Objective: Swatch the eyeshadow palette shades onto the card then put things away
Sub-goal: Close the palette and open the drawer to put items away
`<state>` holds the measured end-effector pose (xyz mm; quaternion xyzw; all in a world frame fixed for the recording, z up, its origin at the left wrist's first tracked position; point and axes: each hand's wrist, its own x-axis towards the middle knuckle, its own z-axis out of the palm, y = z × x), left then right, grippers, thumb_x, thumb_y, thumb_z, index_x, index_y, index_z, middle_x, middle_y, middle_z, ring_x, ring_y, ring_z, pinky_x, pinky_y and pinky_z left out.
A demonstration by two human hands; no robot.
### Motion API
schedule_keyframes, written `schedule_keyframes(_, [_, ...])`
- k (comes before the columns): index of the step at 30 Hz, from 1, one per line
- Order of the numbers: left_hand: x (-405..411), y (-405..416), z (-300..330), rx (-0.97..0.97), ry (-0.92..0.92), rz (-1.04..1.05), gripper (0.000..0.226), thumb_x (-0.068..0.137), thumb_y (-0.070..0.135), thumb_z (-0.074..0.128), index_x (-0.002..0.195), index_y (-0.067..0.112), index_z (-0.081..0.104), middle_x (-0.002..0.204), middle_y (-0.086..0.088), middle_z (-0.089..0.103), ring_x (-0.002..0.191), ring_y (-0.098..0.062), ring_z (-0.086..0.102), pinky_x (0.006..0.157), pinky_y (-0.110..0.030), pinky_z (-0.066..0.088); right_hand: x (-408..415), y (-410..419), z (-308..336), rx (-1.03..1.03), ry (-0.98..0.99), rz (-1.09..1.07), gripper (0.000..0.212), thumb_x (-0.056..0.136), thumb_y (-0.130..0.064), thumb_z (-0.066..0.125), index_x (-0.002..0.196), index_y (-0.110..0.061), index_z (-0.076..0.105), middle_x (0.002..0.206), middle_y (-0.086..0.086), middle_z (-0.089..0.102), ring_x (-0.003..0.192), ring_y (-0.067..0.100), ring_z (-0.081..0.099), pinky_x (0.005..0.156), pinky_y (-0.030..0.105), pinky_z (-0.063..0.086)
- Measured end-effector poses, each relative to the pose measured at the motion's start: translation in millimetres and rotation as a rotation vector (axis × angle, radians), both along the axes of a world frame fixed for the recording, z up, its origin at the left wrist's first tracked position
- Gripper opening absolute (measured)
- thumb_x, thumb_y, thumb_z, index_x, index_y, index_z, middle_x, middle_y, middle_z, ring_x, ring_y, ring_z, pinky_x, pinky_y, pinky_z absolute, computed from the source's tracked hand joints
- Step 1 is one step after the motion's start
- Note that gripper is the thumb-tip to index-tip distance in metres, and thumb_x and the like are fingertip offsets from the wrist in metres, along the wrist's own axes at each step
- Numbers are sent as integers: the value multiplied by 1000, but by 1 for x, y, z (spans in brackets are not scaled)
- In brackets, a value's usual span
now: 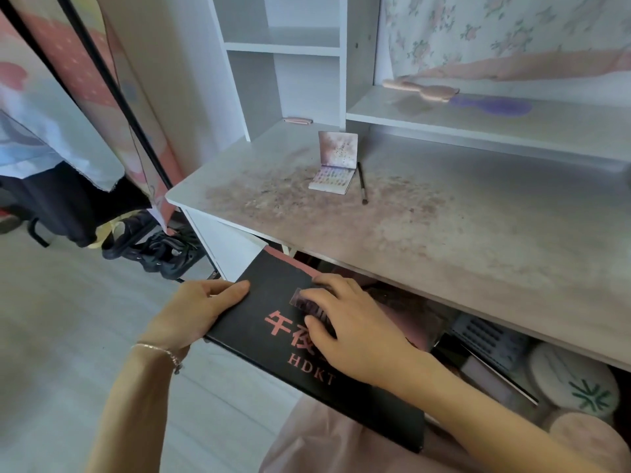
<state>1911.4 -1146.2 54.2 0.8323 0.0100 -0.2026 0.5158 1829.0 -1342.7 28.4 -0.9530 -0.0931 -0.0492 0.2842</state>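
We see the open eyeshadow palette (pixel 330 178) standing on the counter (pixel 444 213), lid upright, a dark brush (pixel 361 182) lying just beside it. Below the counter edge, our left hand (pixel 194 310) grips the left edge of a black box (pixel 273 322) with red lettering, while our right hand (pixel 355 331) rests on its lid, fingers loosely curved.

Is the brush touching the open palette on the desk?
Apart. Head view shows a strip of bare desk between the brush and the open palette.
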Motion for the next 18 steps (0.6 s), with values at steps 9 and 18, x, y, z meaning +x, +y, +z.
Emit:
schedule_keyframes(9, [12,-60,-47,106,-132,-149,28,89,35,54,76,17,69,63,5,67,55,-4,59,49,-15,44,-14,-37,-29,-83,98,-116,43,92,-36,41,135,-28,37,142,-5,30,130,15,24,104,32,26])
schedule_keyframes(18, [15,-116,-79,405,-280,-366,31,91,38,50,99,9,59,83,-6,62,90,-27,60,70,-26,41,-38,-66,-43,-84,126,-157,43,93,-41,42,132,-25,44,136,-7,40,127,11,31,105,29,28])
